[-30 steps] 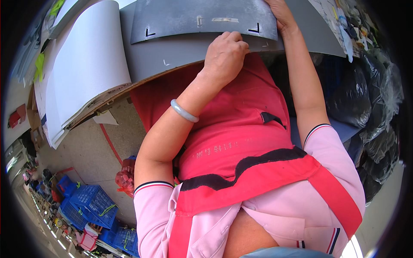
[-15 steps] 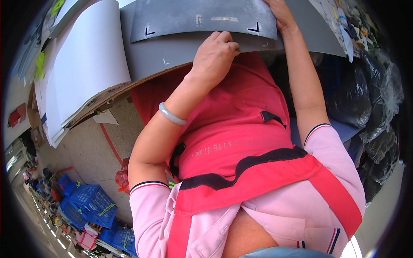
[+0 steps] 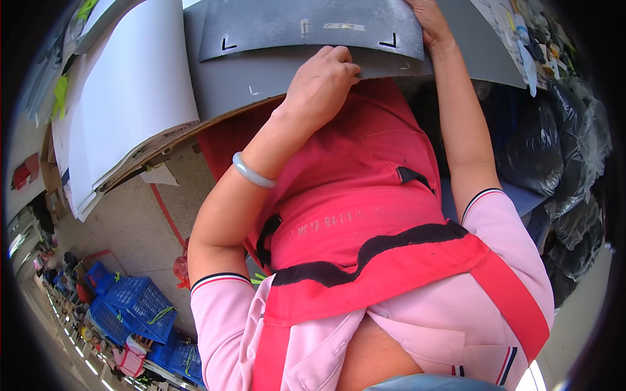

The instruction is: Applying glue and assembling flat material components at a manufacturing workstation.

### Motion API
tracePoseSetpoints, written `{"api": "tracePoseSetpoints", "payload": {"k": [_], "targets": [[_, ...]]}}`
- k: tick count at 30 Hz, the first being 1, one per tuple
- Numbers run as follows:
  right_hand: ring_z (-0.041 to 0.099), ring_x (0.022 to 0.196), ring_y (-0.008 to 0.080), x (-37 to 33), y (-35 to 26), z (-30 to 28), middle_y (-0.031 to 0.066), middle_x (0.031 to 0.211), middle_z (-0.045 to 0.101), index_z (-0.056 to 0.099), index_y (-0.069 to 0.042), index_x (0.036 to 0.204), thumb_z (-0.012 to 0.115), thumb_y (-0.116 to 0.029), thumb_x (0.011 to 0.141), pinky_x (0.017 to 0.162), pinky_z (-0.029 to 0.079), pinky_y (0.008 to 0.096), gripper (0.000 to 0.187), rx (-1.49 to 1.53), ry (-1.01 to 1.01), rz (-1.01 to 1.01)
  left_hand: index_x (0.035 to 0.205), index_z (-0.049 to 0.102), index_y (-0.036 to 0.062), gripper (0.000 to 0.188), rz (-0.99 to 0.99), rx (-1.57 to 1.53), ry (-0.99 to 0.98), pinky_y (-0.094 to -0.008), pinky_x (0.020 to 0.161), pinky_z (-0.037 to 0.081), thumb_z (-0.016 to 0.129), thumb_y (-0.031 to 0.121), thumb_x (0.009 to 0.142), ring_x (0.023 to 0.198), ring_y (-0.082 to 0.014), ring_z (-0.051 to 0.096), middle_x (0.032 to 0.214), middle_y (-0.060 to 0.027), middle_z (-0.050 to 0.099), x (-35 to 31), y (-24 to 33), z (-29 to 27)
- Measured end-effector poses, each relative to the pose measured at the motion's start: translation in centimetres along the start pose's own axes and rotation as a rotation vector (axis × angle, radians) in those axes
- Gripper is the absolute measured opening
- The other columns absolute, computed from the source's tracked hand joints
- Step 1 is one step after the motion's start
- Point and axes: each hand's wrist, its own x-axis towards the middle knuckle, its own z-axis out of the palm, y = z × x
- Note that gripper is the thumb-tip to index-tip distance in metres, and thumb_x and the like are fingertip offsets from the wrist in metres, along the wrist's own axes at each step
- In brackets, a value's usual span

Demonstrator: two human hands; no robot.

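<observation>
A smooth grey sheet (image 3: 261,25) with black corner marks and two small slots lies at the top centre. It rests on a larger dark grey sheet (image 3: 225,91) that has small pale corner marks. My left hand (image 3: 321,85) is closed, knuckles up, at the near edge of the upper sheet; its fingertips and anything in them are hidden. A pale bangle circles my left forearm. My right hand (image 3: 430,25) grips the upper sheet's right edge, its fingers partly cut off by the top of the picture.
Large white sheets (image 3: 134,91) lie curved in a stack on the left of the work table. Black plastic bags (image 3: 531,146) crowd the right side, below small tools and scraps (image 3: 538,49). Blue crates (image 3: 140,306) stand on the floor at lower left. A red apron (image 3: 352,176) touches the table edge.
My left hand and forearm have shifted slightly left. The upper grey sheet has slid a little away and to the right, with my right hand still at its edge.
</observation>
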Motion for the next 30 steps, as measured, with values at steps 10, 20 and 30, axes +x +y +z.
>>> {"api": "tracePoseSetpoints", "payload": {"k": [10, 20, 30], "targets": [[0.066, 0.074, 0.0083, 0.3, 0.2, -0.7, -0.0012, 0.091, 0.069, 0.067, -0.010, 0.107, 0.068, -0.022, 0.099, 0.067, 0.056, 0.0249, 0.015, -0.013, -0.018, -0.013, 0.093, 0.076, 0.0027, 0.011, -0.041, 0.000, -0.092, -0.0395, 0.085, 0.053, 0.069, 0.011, 0.089, 0.095, -0.0305, 0.065, 0.100, -0.0091, 0.068, 0.3, -0.4, -1.2], [0.065, 0.076, 0.0077, 0.7, 0.8, -1.3, -0.0016, 0.091, 0.069, 0.067, -0.010, 0.108, 0.068, -0.023, 0.100, 0.069, 0.054, 0.0239, 0.016, 0.543, -0.374, 0.050, 0.090, 0.075, 0.0028, 0.013, 0.024, 0.065, -0.106, -0.0386, 0.083, 0.054, 0.068, 0.013, 0.089, 0.094, -0.0280, 0.066, 0.100, -0.0062, 0.068, 0.1, -0.7, -1.2], [0.065, 0.077, 0.0078, 1.0, 0.6, -2.5, -0.0017, 0.092, 0.069, 0.066, -0.010, 0.108, 0.070, -0.022, 0.098, 0.069, 0.055, 0.0245, 0.016, 0.217, -0.190, -0.013, 0.084, 0.070, 0.0054, 0.008, 0.092, 0.241, -0.117, -0.0371, 0.080, 0.056, 0.065, 0.010, 0.088, 0.087, -0.0250, 0.064, 0.092, -0.0061, 0.063, 0.2, 0.3, -0.2]]}}
